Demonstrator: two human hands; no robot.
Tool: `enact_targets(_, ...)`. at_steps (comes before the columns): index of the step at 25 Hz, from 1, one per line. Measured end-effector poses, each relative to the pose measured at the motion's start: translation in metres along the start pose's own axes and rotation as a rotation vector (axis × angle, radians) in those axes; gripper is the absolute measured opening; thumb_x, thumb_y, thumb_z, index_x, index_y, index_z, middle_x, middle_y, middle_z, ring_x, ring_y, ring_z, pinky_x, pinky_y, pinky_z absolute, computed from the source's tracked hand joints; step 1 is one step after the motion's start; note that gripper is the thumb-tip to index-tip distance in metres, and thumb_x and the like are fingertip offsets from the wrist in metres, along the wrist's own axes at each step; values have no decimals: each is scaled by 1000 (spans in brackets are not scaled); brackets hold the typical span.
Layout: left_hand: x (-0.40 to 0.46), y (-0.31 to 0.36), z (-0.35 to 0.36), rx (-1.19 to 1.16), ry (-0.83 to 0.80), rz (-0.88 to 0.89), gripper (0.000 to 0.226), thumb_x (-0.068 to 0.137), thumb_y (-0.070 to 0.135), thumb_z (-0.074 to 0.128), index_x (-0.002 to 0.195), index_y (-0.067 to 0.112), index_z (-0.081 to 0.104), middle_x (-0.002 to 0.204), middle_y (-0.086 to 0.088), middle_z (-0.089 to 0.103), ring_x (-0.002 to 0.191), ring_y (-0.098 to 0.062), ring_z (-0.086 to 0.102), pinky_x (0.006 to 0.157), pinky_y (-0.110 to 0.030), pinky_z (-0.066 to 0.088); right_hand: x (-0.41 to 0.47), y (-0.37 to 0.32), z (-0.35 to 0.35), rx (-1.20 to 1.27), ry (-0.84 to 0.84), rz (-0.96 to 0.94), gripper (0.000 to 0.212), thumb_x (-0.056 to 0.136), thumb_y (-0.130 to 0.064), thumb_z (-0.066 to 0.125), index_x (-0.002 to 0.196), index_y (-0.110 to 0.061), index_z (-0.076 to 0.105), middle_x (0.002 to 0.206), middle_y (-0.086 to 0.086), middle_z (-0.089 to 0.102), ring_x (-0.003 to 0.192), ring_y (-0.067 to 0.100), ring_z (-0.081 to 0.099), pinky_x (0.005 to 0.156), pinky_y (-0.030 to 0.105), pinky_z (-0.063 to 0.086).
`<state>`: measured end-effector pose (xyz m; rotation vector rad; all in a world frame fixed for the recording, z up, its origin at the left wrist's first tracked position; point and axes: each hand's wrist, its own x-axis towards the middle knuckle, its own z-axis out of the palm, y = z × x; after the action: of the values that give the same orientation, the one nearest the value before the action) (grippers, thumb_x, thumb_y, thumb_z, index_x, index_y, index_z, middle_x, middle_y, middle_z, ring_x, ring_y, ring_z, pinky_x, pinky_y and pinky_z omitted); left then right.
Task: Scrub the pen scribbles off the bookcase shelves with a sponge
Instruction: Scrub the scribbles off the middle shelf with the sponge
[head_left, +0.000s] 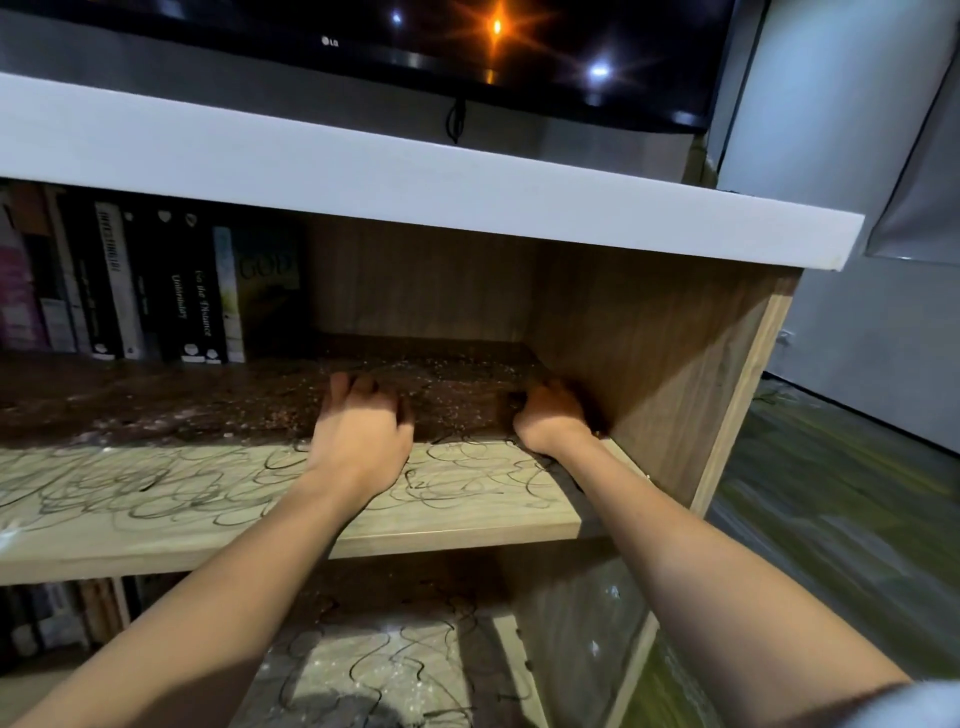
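The upper bookcase shelf (467, 488) is light wood with black pen scribbles across its front half. Its shadowed back half looks wet, with white specks of foam. My left hand (363, 421) rests palm down on the shelf's middle, fingers bent and apart, holding nothing. My right hand (550, 410) is closed in the back right corner by the side panel, pressing down on a dark sponge (511, 401) that shows only at the hand's edges. The lower shelf (395, 670) also carries scribbles and foam specks.
A row of upright books (156, 291) fills the upper shelf's left part. The white top board (415, 176) overhangs the shelf, with a television (467, 47) above it. The wooden side panel (675, 364) closes the right side. Floor lies to the right.
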<state>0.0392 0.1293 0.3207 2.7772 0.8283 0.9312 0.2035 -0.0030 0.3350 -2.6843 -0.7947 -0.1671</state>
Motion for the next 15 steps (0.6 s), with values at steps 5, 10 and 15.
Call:
enact_targets(5,18,-11,5,-9,-6,29,32,94,29,45,111,9,64,121,-11,57,120,-30,37,100,-37,37,2,7,-18,402,35,-256,59,83,12,46,132,-20,50,131,7,54,118,24,54,92,26,47)
enact_targets(10,60,-41,9,168,61,243,27,87,21,56,107,6,67,110,-18,62,111,-37,45,88,-43,40,26,13,5,38,40,67,30,92,-19,48,120,-15,60,124,11,60,117,33,54,100,41,45)
enact_targets(15,91,-56,25,73,45,131,24,85,22,51,95,8,68,99,-21,65,99,-41,55,91,-47,43,51,4,10,255,-19,-13,39,91,-4,48,129,-10,55,131,13,56,120,29,54,99,35,46)
